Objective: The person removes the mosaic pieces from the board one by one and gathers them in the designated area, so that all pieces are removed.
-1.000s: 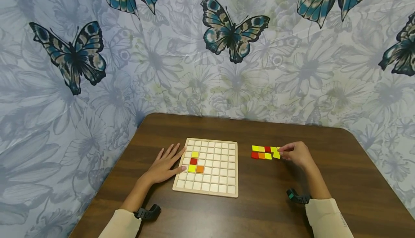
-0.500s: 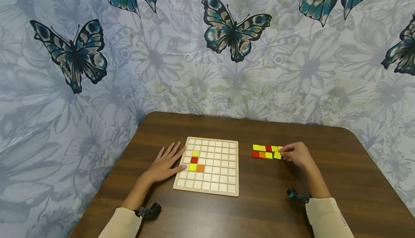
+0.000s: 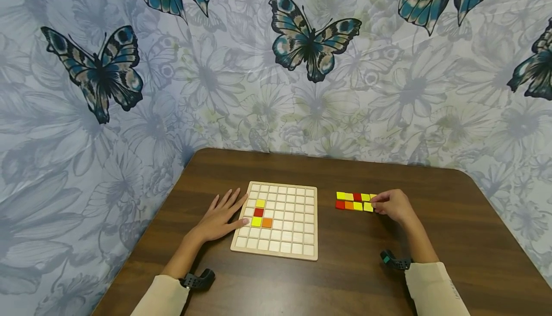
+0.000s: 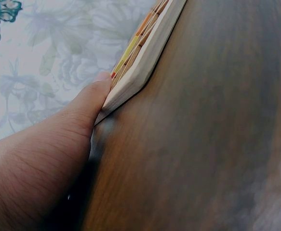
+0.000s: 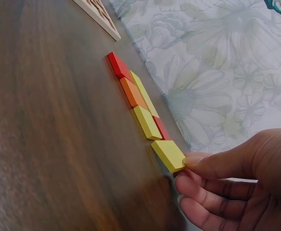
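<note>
My left hand (image 3: 217, 221) lies with fingers spread at the left side of a wooden grid board (image 3: 297, 258). Its thumb (image 4: 94, 96) rests over the board's rim. Two yellow tiles (image 3: 260, 203), a red tile (image 3: 258, 212) and an orange tile (image 3: 267, 222) sit in the board's left part. To the right of the board my right hand (image 3: 393, 205) pinches a yellow tile (image 5: 169, 155) by its right end, between thumb and fingers. That tile stands at the right end of the near row, close beside another yellow tile (image 5: 147, 122).
Two rows of coloured tiles lie on the brown table (image 3: 345, 268). The far row has yellow tiles (image 3: 345, 196) and a red tile (image 3: 357, 197); a red tile (image 3: 340, 205) and an orange tile (image 3: 349, 206) start the near row. A butterfly-patterned backdrop (image 3: 241, 91) rises behind the table.
The pinched yellow tile has straightened and moved slightly left, in line with the near row, narrowing the gap to its neighbour. My left hand has stayed at the board.
</note>
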The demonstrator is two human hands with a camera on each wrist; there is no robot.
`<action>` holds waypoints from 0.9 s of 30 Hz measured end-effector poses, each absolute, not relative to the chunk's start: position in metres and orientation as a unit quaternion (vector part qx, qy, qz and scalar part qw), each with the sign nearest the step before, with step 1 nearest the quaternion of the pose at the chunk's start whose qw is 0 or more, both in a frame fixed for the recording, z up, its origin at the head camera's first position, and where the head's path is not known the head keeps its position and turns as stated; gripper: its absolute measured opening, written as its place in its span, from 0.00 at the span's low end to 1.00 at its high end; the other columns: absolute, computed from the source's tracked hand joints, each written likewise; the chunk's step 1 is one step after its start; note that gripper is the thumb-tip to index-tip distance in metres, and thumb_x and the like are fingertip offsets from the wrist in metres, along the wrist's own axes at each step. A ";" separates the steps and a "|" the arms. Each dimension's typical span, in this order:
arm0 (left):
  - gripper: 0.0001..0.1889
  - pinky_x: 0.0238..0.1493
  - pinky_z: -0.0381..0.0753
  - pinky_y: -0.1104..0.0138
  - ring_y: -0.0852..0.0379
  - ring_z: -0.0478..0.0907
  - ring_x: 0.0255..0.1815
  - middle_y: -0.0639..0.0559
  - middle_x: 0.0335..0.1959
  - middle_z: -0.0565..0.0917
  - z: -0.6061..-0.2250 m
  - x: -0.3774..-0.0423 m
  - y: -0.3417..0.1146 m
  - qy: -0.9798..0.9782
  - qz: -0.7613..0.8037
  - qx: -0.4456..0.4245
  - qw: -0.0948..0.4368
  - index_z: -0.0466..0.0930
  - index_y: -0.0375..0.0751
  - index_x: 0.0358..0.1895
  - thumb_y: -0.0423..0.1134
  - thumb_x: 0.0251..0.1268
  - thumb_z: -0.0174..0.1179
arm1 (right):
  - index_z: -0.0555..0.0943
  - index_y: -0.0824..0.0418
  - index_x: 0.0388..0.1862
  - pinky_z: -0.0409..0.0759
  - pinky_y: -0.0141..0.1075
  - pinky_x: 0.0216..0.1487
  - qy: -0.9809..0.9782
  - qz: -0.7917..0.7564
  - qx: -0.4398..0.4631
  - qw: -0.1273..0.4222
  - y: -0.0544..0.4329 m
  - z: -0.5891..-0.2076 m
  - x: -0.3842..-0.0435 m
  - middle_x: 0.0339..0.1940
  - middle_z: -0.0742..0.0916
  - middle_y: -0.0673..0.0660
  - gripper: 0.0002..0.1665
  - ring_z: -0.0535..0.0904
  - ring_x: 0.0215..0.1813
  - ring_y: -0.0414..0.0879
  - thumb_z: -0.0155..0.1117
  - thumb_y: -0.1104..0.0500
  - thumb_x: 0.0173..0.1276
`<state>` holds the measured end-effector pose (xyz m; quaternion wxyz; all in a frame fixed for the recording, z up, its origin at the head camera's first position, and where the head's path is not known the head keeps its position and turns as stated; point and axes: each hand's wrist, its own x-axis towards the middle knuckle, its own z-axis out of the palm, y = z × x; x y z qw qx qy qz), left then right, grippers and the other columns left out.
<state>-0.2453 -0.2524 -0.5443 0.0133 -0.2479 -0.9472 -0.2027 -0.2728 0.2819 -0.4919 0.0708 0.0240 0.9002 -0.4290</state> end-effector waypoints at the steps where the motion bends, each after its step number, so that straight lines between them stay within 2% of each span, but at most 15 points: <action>1: 0.43 0.75 0.35 0.34 0.36 0.42 0.83 0.42 0.83 0.48 -0.544 -0.245 -0.252 -0.947 -0.202 -0.247 0.012 0.50 0.52 0.83 0.65 0.73 0.54 | 0.88 0.73 0.42 0.86 0.36 0.35 0.901 -0.428 0.025 0.070 0.281 -0.492 -0.272 0.39 0.87 0.64 0.08 0.83 0.31 0.47 0.67 0.68 0.69; 15: 0.43 0.76 0.33 0.36 0.38 0.41 0.83 0.43 0.84 0.47 -0.545 -0.246 -0.253 -0.949 -0.200 -0.245 0.005 0.49 0.53 0.83 0.66 0.73 0.52 | 0.86 0.75 0.45 0.87 0.36 0.36 0.900 -0.432 0.029 0.059 0.279 -0.491 -0.270 0.44 0.87 0.69 0.10 0.85 0.32 0.46 0.65 0.69 0.71; 27: 0.43 0.75 0.35 0.34 0.36 0.42 0.83 0.41 0.83 0.49 -0.545 -0.246 -0.252 -0.949 -0.197 -0.248 0.013 0.50 0.51 0.83 0.65 0.72 0.53 | 0.87 0.73 0.47 0.88 0.42 0.39 0.903 -0.429 -0.007 0.016 0.274 -0.476 -0.268 0.39 0.89 0.64 0.12 0.88 0.37 0.54 0.66 0.64 0.72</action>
